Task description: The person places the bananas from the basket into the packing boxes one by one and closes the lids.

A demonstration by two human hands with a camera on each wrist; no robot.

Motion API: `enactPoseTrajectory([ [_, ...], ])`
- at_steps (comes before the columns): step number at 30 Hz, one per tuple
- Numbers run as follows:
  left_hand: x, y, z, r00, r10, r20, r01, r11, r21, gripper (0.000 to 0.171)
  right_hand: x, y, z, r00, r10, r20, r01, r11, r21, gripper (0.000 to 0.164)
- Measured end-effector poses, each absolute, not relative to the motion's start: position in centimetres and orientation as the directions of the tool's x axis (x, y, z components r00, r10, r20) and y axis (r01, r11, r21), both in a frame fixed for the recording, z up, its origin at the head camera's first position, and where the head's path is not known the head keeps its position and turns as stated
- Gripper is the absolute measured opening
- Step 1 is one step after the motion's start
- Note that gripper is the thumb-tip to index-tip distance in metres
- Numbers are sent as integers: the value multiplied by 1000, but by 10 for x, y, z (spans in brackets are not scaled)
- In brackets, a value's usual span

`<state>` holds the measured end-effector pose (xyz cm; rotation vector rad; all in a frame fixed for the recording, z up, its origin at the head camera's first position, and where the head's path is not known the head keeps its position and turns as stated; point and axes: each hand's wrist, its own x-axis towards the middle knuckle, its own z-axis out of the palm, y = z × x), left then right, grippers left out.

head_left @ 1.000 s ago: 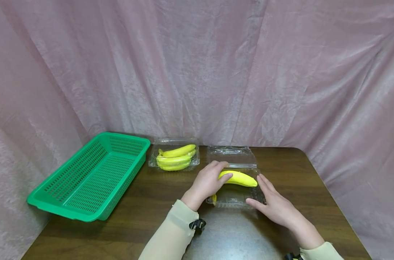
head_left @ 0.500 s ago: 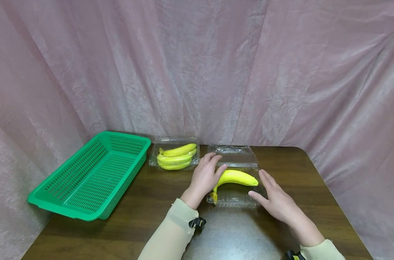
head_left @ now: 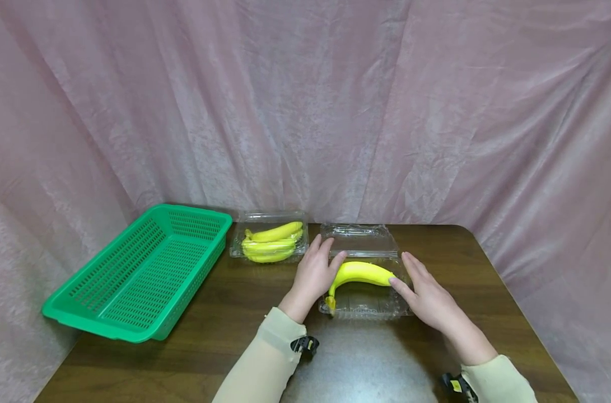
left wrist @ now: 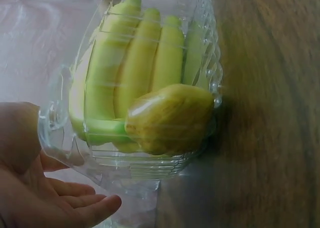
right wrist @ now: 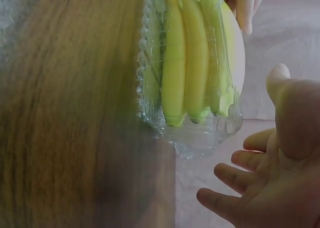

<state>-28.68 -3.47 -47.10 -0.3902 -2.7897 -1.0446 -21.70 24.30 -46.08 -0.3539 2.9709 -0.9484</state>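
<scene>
A bunch of yellow bananas (head_left: 363, 271) lies in the base of a clear plastic clamshell box (head_left: 371, 308), its stem end towards the front left. The hinged lid (head_left: 363, 242) is folded back behind it. My left hand (head_left: 312, 277) stands beside the box's left end, fingers extended. In the left wrist view, that hand (left wrist: 45, 193) is close to the clear wall, and contact is unclear. At the right end, my right hand (head_left: 428, 296) has its fingers spread, the thumb overlapping the banana tip in the head view. The right wrist view shows this hand (right wrist: 270, 163) apart from the box.
Left of the hands, another clear box (head_left: 234, 246) contains more bananas (head_left: 270, 249). A green perforated basket (head_left: 171, 308) stands at the far left of the wooden table (head_left: 486, 313). A pink curtain (head_left: 305, 112) hangs behind the table.
My left hand has come off the bananas and moved left, uncovering the stem end. My right thumb has moved up towards the banana tip. The boxes and basket have stayed put.
</scene>
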Motion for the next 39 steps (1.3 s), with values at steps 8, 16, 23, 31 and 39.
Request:
enactPoseTrajectory([
  [8, -290, -37, -474, -973, 190, 133, 229, 688, 689, 65, -232, 246, -461, -981, -192, 40, -177, 776, -605, 89],
  [16, -293, -38, -474, -975, 204, 92, 209, 685, 698, 68, -244, 246, -459, -982, -190, 17, -157, 756, -635, 89],
  [23, -296, -40, -476, -976, 202, 77, 197, 684, 702, 67, -254, 247, -461, -983, -183, 10, -146, 747, -648, 89],
  [31, -298, -41, -478, -977, 195, 88, 200, 683, 702, 67, -260, 243, -461, -984, -175, -29, -112, 740, -663, 91],
  [39, -300, -42, -481, -976, 194, 95, 203, 672, 712, 68, -263, 242, -461, -982, -176, -67, -89, 747, -659, 90],
])
